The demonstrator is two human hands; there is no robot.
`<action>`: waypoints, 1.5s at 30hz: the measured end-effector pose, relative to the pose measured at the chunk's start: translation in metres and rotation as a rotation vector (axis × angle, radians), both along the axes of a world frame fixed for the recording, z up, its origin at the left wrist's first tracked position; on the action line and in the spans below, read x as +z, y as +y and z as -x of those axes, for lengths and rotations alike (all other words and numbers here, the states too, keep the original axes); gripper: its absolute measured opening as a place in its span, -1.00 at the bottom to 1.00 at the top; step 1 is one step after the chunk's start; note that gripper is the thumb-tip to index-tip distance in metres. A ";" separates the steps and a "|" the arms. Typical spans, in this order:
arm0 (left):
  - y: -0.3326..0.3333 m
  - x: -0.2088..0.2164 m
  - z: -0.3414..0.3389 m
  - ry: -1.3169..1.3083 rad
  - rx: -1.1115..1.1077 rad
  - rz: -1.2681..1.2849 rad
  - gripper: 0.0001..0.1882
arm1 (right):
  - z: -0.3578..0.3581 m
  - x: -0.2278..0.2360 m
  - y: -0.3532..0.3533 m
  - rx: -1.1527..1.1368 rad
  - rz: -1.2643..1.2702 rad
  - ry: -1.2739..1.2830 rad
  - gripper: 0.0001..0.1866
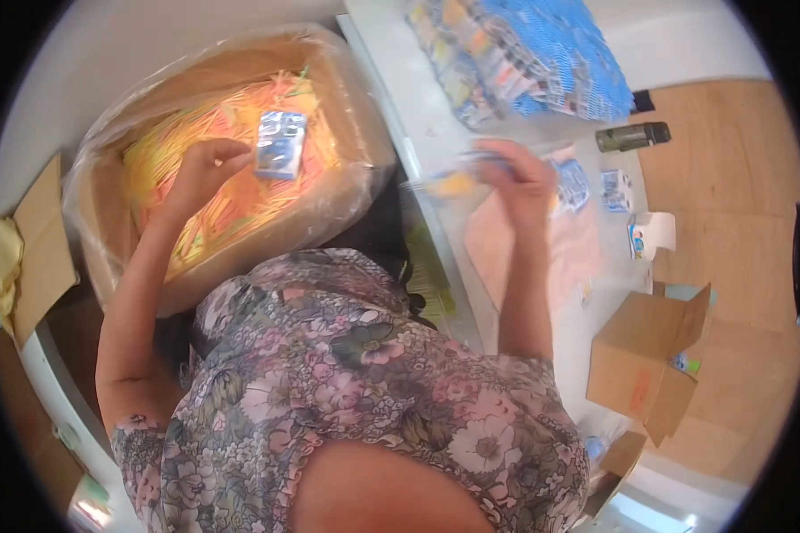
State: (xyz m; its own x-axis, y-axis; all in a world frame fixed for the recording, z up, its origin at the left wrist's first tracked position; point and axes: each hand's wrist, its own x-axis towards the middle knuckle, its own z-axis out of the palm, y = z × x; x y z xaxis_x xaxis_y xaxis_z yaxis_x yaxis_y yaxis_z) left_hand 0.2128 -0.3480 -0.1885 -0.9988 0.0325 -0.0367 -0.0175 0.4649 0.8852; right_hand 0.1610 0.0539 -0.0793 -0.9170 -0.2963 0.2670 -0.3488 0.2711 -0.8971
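A large carton (231, 258) lined with clear plastic stands at the left, filled with thin yellow, orange and pink sticks (213, 133). On top of them lies a small blue-and-white packet (281, 147) in shiny wrap. Over the sticks, my left hand (206, 178) is closed in a pinch, its fingertips beside the packet's left edge; whatever is between them cannot be made out. Above the white table, my right hand (520, 182) grips a small packet (453, 184) with yellow and blue parts, smeared by motion.
The white table (418, 115) carries a pile of blue packaging (542, 58), a pink cloth (493, 231), blue-and-white packets (616, 190), a dark bottle (631, 137) and a white roll (652, 235). An open cardboard box (627, 355) stands at the right. Cardboard flaps (40, 240) stick out far left.
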 end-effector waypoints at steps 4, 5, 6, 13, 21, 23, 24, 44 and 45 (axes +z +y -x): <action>0.005 -0.011 0.018 0.068 0.032 0.384 -0.70 | 0.024 -0.003 0.134 -0.471 -0.248 0.050 -0.68; 0.018 -0.005 0.025 0.089 0.065 0.481 -0.68 | 0.030 -0.015 0.163 -0.534 -0.290 0.002 -0.67; 0.031 0.005 0.036 0.018 0.039 0.501 -0.63 | 0.034 -0.039 0.204 -0.558 -0.449 0.140 -0.67; 0.043 -0.020 0.039 -0.026 0.187 0.439 -0.31 | 0.036 -0.068 0.196 -0.609 -0.785 0.486 -0.69; 0.033 -0.016 0.033 -0.069 0.392 0.331 -0.30 | 0.000 -0.027 0.125 -0.694 -0.723 0.729 -0.72; 0.033 -0.014 0.034 -0.021 0.419 0.353 -0.34 | -0.002 -0.016 0.102 -0.651 -0.732 0.856 -0.74; 0.031 -0.013 0.033 0.024 0.449 0.374 -0.38 | -0.003 -0.009 0.088 -0.649 -0.726 0.859 -0.74; -0.028 0.074 0.000 0.208 0.173 -0.290 -0.78 | 0.046 -0.004 -0.258 0.485 -0.277 0.209 -0.74; -0.036 0.069 -0.002 0.204 0.187 -0.296 -0.78 | 0.046 -0.007 -0.263 0.500 -0.282 0.204 -0.74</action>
State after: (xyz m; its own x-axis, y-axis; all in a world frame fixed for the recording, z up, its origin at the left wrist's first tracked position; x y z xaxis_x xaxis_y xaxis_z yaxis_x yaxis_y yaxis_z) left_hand 0.2146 -0.3836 -0.1193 -0.9742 -0.1714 0.1465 0.1122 0.1949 0.9744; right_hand 0.1147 -0.2096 -0.0862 -0.5873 -0.7625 0.2715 -0.6524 0.2475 -0.7163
